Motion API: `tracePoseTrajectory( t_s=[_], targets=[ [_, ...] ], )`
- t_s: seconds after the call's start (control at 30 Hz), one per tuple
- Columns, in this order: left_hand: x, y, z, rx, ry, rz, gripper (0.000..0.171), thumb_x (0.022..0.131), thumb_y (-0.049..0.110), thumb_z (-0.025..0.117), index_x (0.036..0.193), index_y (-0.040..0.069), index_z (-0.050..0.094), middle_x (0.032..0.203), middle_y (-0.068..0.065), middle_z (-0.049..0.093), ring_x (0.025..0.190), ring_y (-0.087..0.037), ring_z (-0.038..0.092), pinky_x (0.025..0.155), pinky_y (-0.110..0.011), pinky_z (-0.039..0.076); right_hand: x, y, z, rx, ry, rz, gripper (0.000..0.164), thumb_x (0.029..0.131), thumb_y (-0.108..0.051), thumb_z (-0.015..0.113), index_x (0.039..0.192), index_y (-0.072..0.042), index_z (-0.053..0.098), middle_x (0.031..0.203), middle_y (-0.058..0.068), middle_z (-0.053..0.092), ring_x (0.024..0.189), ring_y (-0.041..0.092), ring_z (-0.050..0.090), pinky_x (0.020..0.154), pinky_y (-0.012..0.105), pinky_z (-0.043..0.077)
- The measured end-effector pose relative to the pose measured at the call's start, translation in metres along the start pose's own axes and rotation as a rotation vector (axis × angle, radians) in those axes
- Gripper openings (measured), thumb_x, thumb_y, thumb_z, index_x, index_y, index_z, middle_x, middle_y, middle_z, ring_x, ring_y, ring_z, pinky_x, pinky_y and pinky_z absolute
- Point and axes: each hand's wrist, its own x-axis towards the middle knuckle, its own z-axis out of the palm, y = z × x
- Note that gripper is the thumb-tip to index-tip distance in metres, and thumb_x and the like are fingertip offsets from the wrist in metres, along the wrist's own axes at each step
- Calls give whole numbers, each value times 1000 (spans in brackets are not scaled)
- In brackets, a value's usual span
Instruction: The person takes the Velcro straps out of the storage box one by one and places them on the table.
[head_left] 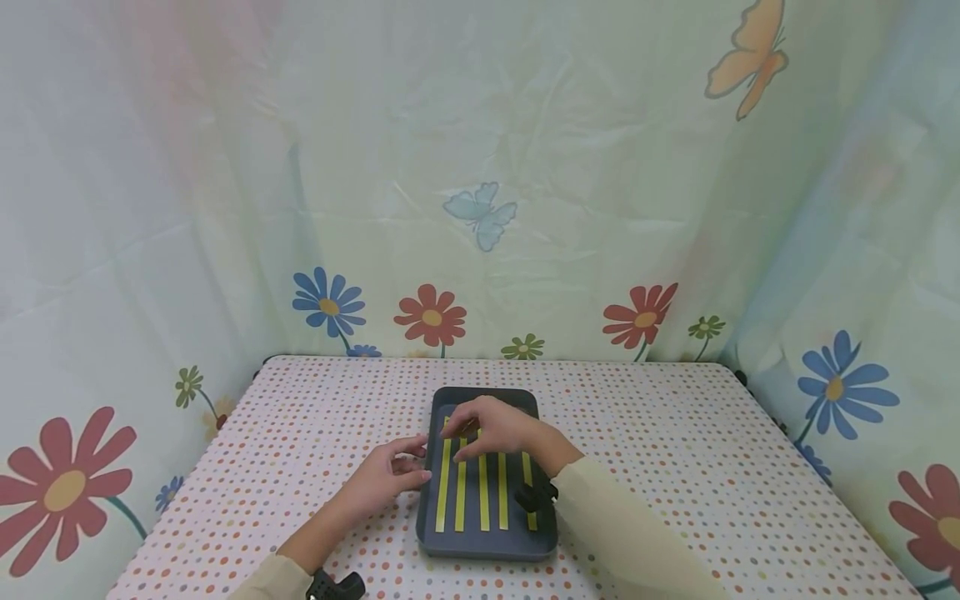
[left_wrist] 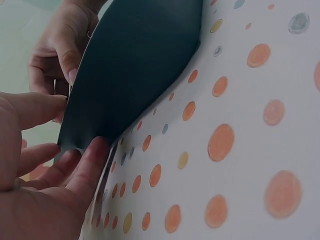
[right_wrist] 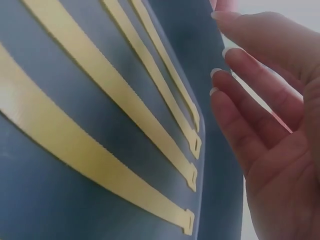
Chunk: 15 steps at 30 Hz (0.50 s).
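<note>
A dark blue-grey rectangular tray (head_left: 487,550) lies on the table, with several yellow cable straps (head_left: 441,500) laid lengthwise in it, roughly side by side. Slotted heads show on the straps (right_wrist: 115,102) in the right wrist view. My left hand (head_left: 381,479) is at the tray's left side, its fingertips against the rim and outer wall in the left wrist view. Over the far part of the tray hovers my right hand (head_left: 501,427), fingers loosely bent and nothing visible between them. It covers parts of the middle straps in the head view.
The table (head_left: 637,433) wears a white cloth with coloured dots. Curtains printed with flowers and butterflies (head_left: 483,215) hang behind it and on both sides. A dark wrist device (head_left: 335,586) sits on the left wrist, another (head_left: 534,497) on the right.
</note>
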Motion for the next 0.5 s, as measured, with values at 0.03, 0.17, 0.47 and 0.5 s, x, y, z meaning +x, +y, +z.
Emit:
tracePoseTrajectory(
  t_s=[0.03, 0.17, 0.47, 0.5],
  targets=[
    [0, 0, -1, -3, -4, 0, 65, 96, 18, 72, 153, 1, 44, 138, -18, 56, 114, -23, 68, 88, -34, 61, 2, 1, 0, -2, -8, 5, 38, 86, -14, 84, 121, -6, 74, 120, 7, 73, 113, 27, 70, 99, 35, 58],
    [0, -2, -2, -13, -13, -8, 65, 96, 18, 73, 153, 3, 45, 139, -17, 56, 114, -22, 68, 88, -33, 60, 8, 3, 3, 9, -37, 3, 36, 85, -10, 84, 119, -6, 75, 119, 7, 73, 114, 27, 70, 99, 34, 58],
    [-1, -1, -4, -57, -19, -16, 66, 94, 12, 74, 152, 1, 45, 137, -19, 56, 114, -23, 67, 88, -32, 60, 17, -2, 7, -64, -101, -22, 27, 84, -6, 85, 110, -9, 78, 110, 5, 76, 108, 22, 73, 97, 35, 58],
    [-1, -1, -4, -62, -21, -15, 67, 93, 12, 75, 152, 1, 45, 137, -19, 56, 115, -23, 67, 88, -31, 60, 18, -3, 7, -77, -107, -23, 26, 83, -6, 84, 109, -9, 79, 109, 4, 76, 106, 21, 73, 96, 35, 59]
  ],
)
